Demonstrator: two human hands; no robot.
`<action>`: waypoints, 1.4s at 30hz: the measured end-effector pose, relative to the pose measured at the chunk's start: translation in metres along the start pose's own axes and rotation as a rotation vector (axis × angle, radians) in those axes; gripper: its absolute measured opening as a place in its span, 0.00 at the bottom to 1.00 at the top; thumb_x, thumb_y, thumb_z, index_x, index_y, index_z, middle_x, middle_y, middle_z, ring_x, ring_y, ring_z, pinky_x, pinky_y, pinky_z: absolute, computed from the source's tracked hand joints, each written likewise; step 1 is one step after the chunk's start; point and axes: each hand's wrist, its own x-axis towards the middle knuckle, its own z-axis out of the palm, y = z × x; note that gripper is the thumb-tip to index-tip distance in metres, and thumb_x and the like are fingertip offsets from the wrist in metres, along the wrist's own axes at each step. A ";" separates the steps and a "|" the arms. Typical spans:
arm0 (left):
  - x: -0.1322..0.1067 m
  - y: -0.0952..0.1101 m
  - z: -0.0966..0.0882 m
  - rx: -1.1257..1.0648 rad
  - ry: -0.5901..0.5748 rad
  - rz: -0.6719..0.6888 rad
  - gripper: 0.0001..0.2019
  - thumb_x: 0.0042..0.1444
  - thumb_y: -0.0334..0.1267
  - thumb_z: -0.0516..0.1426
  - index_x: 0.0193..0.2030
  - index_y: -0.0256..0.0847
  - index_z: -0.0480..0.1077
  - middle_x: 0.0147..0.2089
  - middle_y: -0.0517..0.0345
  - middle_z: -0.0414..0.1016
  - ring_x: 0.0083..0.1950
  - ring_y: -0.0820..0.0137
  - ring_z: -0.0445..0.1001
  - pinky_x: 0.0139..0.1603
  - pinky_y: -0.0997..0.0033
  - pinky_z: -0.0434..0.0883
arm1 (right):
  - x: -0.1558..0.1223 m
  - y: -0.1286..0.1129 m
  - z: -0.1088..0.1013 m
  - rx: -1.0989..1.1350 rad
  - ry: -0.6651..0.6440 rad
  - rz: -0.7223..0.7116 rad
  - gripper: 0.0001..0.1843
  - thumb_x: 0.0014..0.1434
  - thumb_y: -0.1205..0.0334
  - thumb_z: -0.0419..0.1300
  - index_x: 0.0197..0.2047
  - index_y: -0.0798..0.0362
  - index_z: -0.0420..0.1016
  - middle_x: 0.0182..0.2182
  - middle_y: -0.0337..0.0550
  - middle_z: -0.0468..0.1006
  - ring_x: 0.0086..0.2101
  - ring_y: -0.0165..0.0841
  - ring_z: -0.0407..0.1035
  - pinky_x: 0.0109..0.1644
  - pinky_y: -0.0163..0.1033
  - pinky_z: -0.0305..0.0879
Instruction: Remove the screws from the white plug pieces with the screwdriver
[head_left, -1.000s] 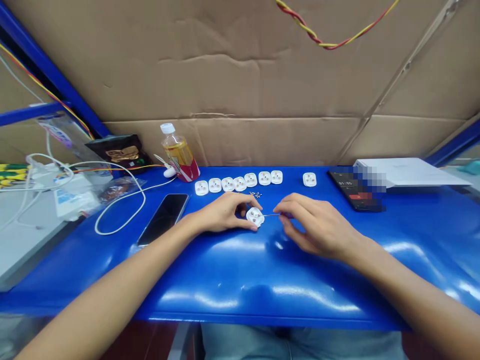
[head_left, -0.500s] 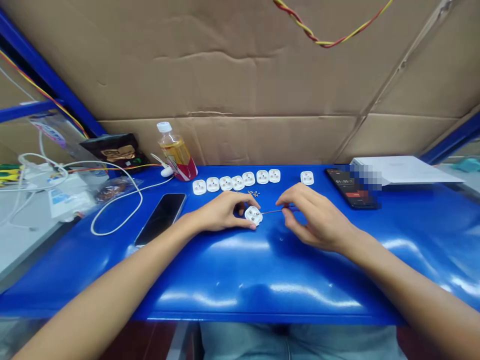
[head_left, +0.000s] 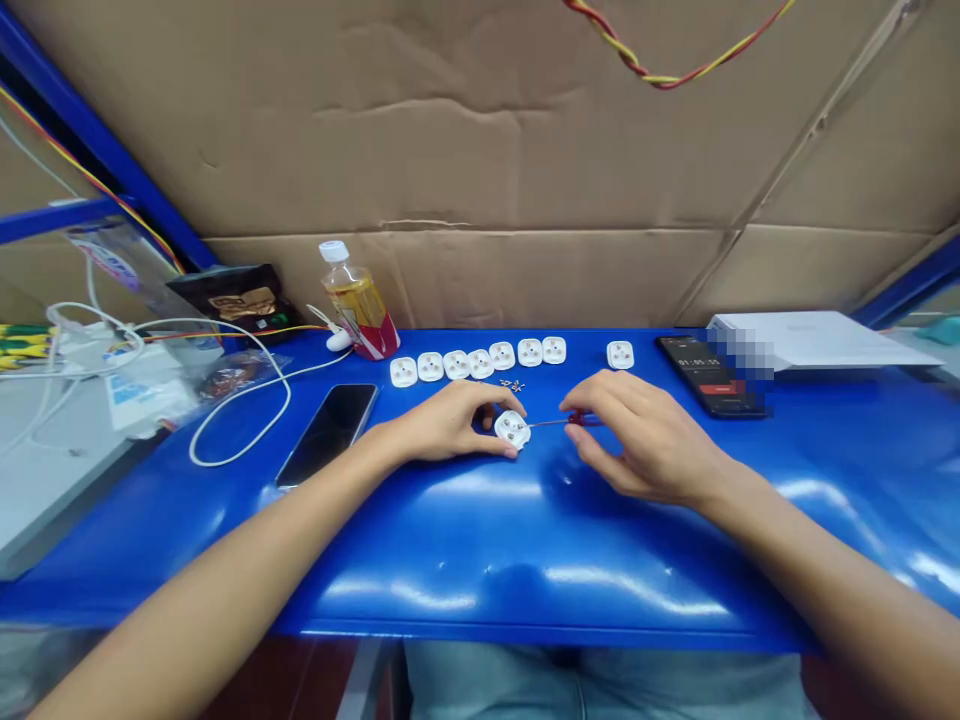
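Observation:
Between the thumb and fingers of my left hand is a small white plug housing with metal parts inside, its open side towards me. My right hand grips a screwdriver by its reddish handle. The thin shaft points left, and its tip is at the right edge of the housing; whether it touches a screw is too small to tell. Just behind the housing lies a little pile of brass-coloured screws. Farther back, several similar white housings form a row, with one more housing apart on the right.
A dark phone lies left of my left forearm, near a white cable. A drink bottle stands at the back left. On the right are a phone showing a timer and a white box.
The screwdriver handle now shows more red between my right fingers, which have shifted slightly on it. My left hand keeps its hold on the housing. The whole view has shifted a little.

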 end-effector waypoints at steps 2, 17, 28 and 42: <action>0.000 0.000 0.000 0.007 -0.003 0.016 0.23 0.58 0.52 0.70 0.55 0.42 0.80 0.41 0.57 0.79 0.39 0.68 0.72 0.41 0.72 0.66 | -0.002 0.002 0.002 -0.058 0.005 0.027 0.06 0.73 0.62 0.56 0.47 0.52 0.72 0.33 0.47 0.80 0.32 0.38 0.73 0.36 0.44 0.68; 0.001 -0.003 0.001 0.023 0.000 0.056 0.26 0.60 0.51 0.69 0.62 0.43 0.79 0.39 0.57 0.78 0.39 0.69 0.74 0.41 0.72 0.68 | -0.001 0.000 0.002 -0.082 0.028 -0.041 0.07 0.72 0.66 0.57 0.49 0.57 0.74 0.29 0.44 0.79 0.29 0.37 0.72 0.34 0.43 0.68; 0.002 -0.004 0.002 0.014 0.000 0.051 0.27 0.59 0.51 0.69 0.62 0.43 0.79 0.40 0.56 0.79 0.39 0.68 0.74 0.42 0.71 0.68 | -0.002 0.004 0.000 -0.079 0.013 -0.040 0.08 0.73 0.62 0.57 0.48 0.56 0.75 0.31 0.45 0.80 0.30 0.37 0.72 0.34 0.43 0.69; 0.002 -0.002 0.001 0.016 0.002 0.051 0.26 0.60 0.50 0.69 0.62 0.42 0.79 0.41 0.55 0.80 0.39 0.68 0.75 0.42 0.71 0.69 | -0.002 0.001 -0.001 0.022 0.012 -0.041 0.07 0.68 0.70 0.54 0.47 0.52 0.72 0.34 0.45 0.81 0.33 0.38 0.75 0.37 0.42 0.71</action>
